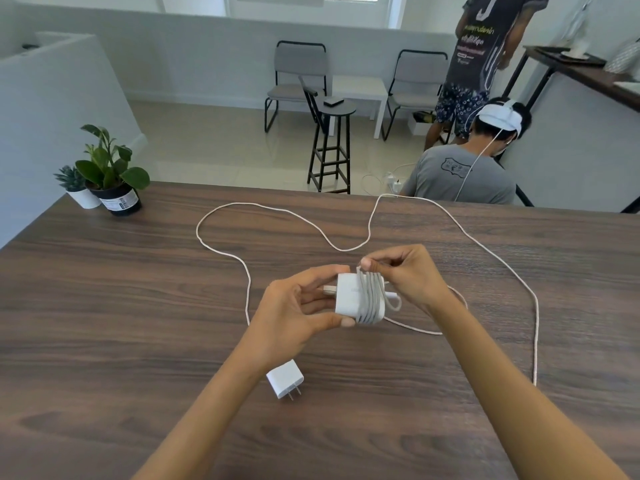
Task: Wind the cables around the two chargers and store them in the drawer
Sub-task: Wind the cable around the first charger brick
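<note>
So the left hand [298, 306] grips the charger [348, 299] above mid-table [104, 306], right hand [408, 275] pinching its cable [372, 296] at the wraps. Second charger [284, 378] lies nearer, its cable [277, 211] looping toward the far edge. Plants [107, 168] sit far-left; lots of bare wood around.

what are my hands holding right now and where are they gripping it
Left hand grips the white charger by its plug-end edges, thumb below. Right hand pinches the cable at the top of the wound loops.
</note>
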{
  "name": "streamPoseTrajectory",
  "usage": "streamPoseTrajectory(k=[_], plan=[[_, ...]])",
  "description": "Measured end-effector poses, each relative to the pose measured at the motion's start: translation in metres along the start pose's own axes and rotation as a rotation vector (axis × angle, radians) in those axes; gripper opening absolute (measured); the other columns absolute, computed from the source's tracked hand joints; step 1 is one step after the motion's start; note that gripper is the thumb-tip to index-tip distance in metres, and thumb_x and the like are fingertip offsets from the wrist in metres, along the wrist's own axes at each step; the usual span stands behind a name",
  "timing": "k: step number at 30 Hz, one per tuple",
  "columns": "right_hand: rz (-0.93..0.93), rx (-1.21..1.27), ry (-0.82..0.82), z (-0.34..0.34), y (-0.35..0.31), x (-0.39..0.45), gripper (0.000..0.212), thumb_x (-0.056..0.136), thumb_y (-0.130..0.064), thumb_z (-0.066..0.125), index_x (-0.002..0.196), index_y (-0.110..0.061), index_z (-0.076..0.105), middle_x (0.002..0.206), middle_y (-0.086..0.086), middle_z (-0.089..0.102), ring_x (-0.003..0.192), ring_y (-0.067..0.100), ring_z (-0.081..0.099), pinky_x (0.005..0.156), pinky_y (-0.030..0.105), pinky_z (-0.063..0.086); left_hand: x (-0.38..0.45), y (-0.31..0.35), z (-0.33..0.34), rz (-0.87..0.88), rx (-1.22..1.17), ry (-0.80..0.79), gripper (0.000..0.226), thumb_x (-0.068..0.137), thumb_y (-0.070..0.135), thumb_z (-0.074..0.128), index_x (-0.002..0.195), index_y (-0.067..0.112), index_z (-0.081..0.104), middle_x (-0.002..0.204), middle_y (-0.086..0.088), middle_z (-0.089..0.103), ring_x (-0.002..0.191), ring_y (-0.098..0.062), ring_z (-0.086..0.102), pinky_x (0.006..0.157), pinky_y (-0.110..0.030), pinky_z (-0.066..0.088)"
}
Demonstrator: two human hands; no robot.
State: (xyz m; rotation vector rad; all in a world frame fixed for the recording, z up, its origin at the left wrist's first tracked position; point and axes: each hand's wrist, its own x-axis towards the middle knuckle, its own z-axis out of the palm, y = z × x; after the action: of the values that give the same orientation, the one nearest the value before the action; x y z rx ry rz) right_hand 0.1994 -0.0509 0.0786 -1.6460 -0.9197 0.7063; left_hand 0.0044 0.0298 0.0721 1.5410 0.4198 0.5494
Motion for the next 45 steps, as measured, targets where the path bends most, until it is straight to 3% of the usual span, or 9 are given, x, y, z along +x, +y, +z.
streamPoseTrajectory(k=[2,6,9,16,19,22,32,38,45], plan=[[0.035,0.051,-0.020,0.005,0.005,-0.006,0.017,0.077,0.001,0.072,0.075,-0.015,0.075,0.067,-0.003,0.073,0.064,0.003,0.063,0.065,0.021,0.051,0.002,0.003,0.000,0.023,-0.042,0.030,0.060,0.060,-0.003,0.082,0.113,0.019,0.065,0.113,0.002,0.070,0.102,-0.018,0.068,0.086,-0.026,0.054],[0.034,0.100,0.076,0.020,0.009,-0.024,0.011,0.080,-0.004,0.070,0.085,-0.012,0.076,0.085,0.016,0.073,0.074,0.012,0.061,0.072,0.026,0.047,0.012,0.009,0.000,0.091,-0.111,0.183,0.058,0.056,0.004,0.079,0.110,0.018,0.064,0.104,0.010,0.073,0.097,-0.008,0.068,0.079,-0.016,0.052],[-0.017,0.076,0.120,0.032,0.008,-0.035,0.010,0.082,-0.011,0.070,0.088,-0.007,0.076,0.085,0.002,0.075,0.082,0.003,0.069,0.077,0.015,0.051,0.026,0.013,-0.003,0.135,-0.131,0.287,0.057,0.063,-0.003,0.078,0.115,0.013,0.062,0.100,0.012,0.074,0.096,-0.005,0.068,0.077,-0.014,0.052],[-0.105,-0.183,0.072,0.046,0.016,-0.061,0.010,0.083,-0.022,0.071,0.091,-0.021,0.077,0.081,0.013,0.074,0.081,0.032,0.068,0.076,0.042,0.053,0.057,0.020,-0.027,0.195,0.036,0.449,0.057,0.068,-0.001,0.080,0.120,0.008,0.059,0.111,-0.004,0.069,0.101,-0.011,0.067,0.090,-0.026,0.053],[-0.174,-0.351,-0.029,0.043,0.013,-0.069,0.013,0.085,-0.028,0.068,0.096,-0.028,0.075,0.079,0.002,0.073,0.076,0.020,0.068,0.071,0.041,0.053,0.061,0.014,-0.033,0.163,0.113,0.473,0.063,0.066,0.007,0.083,0.123,0.010,0.058,0.112,-0.002,0.069,0.102,-0.011,0.067,0.089,-0.023,0.052],[-0.269,-0.472,-0.060,0.036,0.002,-0.076,0.014,0.085,-0.029,0.068,0.096,-0.034,0.074,0.067,-0.011,0.066,0.061,0.003,0.058,0.058,0.031,0.049,0.060,0.007,-0.031,0.140,0.153,0.439,0.065,0.065,0.005,0.083,0.125,0.011,0.058,0.114,-0.003,0.067,0.103,-0.011,0.066,0.085,-0.014,0.050],[-0.491,-0.588,0.104,0.002,-0.047,-0.063,0.011,0.081,-0.022,0.072,0.092,-0.026,0.077,0.057,-0.017,0.050,0.052,0.007,0.048,0.049,0.031,0.042,0.036,-0.011,-0.014,0.090,0.183,0.279,0.066,0.065,-0.005,0.080,0.110,0.039,0.058,0.111,0.001,0.067,0.106,-0.015,0.065,0.092,-0.024,0.051],[-0.532,-0.623,0.137,-0.008,-0.057,-0.036,0.010,0.082,-0.020,0.072,0.085,-0.028,0.077,0.057,-0.015,0.052,0.053,0.003,0.046,0.053,0.035,0.046,0.016,-0.014,0.002,0.069,0.230,0.145,0.068,0.065,-0.006,0.080,0.110,0.040,0.059,0.109,0.011,0.068,0.097,-0.001,0.066,0.086,-0.013,0.049],[-0.513,-0.723,0.129,-0.016,-0.052,-0.004,0.007,0.081,-0.029,0.071,0.080,-0.036,0.075,0.061,-0.006,0.056,0.057,0.012,0.047,0.055,0.034,0.045,0.002,-0.009,0.008,0.069,0.247,0.044,0.061,0.074,-0.008,0.072,0.123,0.025,0.056,0.118,0.004,0.065,0.102,-0.010,0.066,0.096,-0.031,0.050]])
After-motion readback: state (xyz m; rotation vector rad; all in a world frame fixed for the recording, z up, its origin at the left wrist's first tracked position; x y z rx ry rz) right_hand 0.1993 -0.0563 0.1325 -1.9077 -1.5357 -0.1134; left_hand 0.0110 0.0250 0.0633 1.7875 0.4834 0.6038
